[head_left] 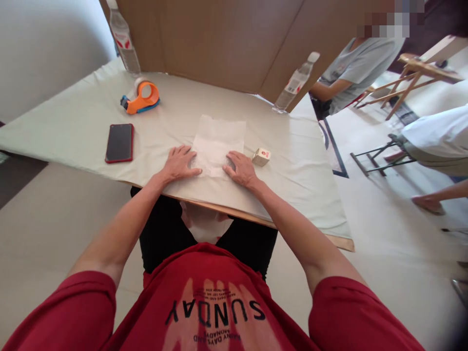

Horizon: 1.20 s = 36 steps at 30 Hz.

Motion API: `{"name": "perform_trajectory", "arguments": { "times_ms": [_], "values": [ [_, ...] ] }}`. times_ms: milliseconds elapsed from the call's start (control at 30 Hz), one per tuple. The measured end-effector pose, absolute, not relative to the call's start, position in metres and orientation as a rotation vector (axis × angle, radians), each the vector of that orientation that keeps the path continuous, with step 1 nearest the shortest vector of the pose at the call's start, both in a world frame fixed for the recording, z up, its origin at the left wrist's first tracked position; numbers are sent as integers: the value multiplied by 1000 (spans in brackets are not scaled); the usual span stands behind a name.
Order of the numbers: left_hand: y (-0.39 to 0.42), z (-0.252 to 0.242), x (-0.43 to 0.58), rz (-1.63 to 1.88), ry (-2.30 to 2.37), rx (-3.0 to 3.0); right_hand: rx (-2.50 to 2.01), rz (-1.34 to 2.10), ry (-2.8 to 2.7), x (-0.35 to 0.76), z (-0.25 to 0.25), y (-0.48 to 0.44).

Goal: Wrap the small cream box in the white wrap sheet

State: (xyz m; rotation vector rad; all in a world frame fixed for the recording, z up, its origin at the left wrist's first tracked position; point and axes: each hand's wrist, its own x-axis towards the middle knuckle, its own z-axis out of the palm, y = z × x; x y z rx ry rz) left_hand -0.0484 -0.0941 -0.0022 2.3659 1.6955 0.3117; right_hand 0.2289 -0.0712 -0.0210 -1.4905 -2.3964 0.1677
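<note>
A thin, whitish, partly see-through sheet [220,134] lies on the cloth-covered table in front of me; I cannot tell whether it is paper or plastic wrap. My left hand [180,163] rests palm down at its near left edge, fingers stretched out and thumb pointing inward. At the near right edge, my right hand [239,168] lies the same way, its fingers spread over the border. Neither hand grips anything. Just right of my right hand stands a small cream box [261,156] with a red mark.
A red-cased phone [120,143] and an orange tape dispenser [142,99] lie on the left. Water bottles [125,44] [297,83] stand before a cardboard screen [219,44] at the back. People sit beyond the table's right side, near folding stools [413,73].
</note>
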Motion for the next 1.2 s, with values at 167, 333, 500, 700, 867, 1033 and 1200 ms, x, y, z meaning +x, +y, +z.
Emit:
{"name": "perform_trajectory", "arguments": {
  "times_ms": [167, 333, 500, 700, 867, 1033, 1200],
  "values": [
    [-93, 26, -39, 549, 1659, 2441, -1414, 250, -2382, 235, -20, -72],
    [-67, 40, -3, 420, 1316, 2633, -1311, 198, -2333, 250, -3, -71],
    [-39, 26, 5, 273, 1278, 2587, -1523, 3, -2159, 303, 14, -56],
    [-36, 13, -7, 276, 1250, 2525, -1700, 248, -2061, 336, 25, -54],
    [-37, 4, -7, 362, 1234, 2472, -1409, 291, -1984, 280, 63, -71],
    [-35, 1, -12, 422, 1170, 2418, -1201, 400, -2282, 218, 46, -53],
    [-36, 3, -15, 405, 1154, 2383, -1269, 559, -2371, 220, 8, -38]
  ]
}}
